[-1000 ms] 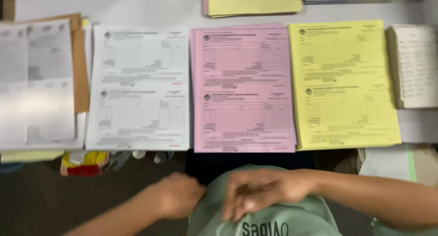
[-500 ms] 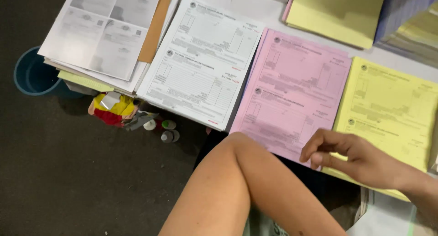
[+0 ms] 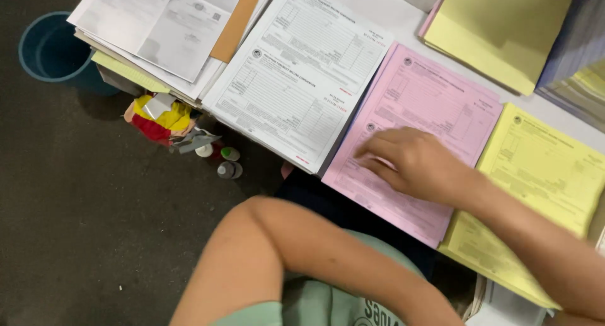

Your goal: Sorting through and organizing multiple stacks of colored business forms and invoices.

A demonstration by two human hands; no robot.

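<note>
Right hand [image 3: 413, 165] flat, fingers spread, holding nothing, on pink stack [image 3: 435, 111]; left hand hidden, state unclear. Pinch only top sheet, lift slowly.

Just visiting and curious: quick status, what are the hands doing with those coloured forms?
Right hand flat on the pink forms, fingers spread, gripping nothing. Left hand out of view; only its bent arm shows. White forms and yellow forms flank the pink stack, untouched.

middle stack [image 3: 435, 105]: on table [image 3: 384, 11]
left stack [image 3: 296, 74]: left of it
right stack [image 3: 542, 174]: right
bin [image 3: 47, 48]: floor, far left
</note>
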